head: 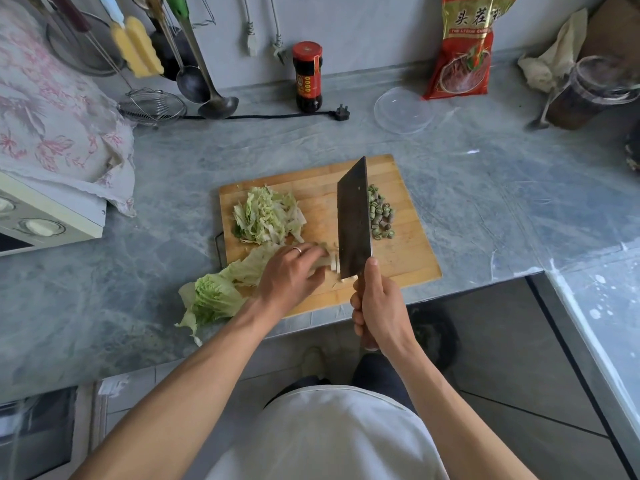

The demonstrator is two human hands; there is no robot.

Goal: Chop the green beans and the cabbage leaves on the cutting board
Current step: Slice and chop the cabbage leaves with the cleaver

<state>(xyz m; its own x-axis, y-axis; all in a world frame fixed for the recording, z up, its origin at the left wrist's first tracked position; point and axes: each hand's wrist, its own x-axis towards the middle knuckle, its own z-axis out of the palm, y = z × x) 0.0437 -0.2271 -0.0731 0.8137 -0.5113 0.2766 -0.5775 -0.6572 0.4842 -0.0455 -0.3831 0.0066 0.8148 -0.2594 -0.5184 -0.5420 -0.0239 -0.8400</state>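
On the wooden cutting board [408, 258], a whole cabbage leaf [221, 292] lies across the near left corner, its leafy end hanging off onto the grey worktop [166, 237]. The left hand [291, 275] presses down on the leaf's white stem, fingers curled over it. Just right of those fingers stands the cleaver [354, 220], edge down on the stem, a few cut slices beside it. The right hand [379, 306] is wrapped round its handle, thumb up against the blade. Behind the left hand sits a heap of shredded cabbage [266, 216]; right of the blade, a small pile of chopped green beans [381, 216]. Beyond the board stand a dark sauce jar [307, 77], a clear plastic lid [403, 110] and a red noodle packet [465, 46].
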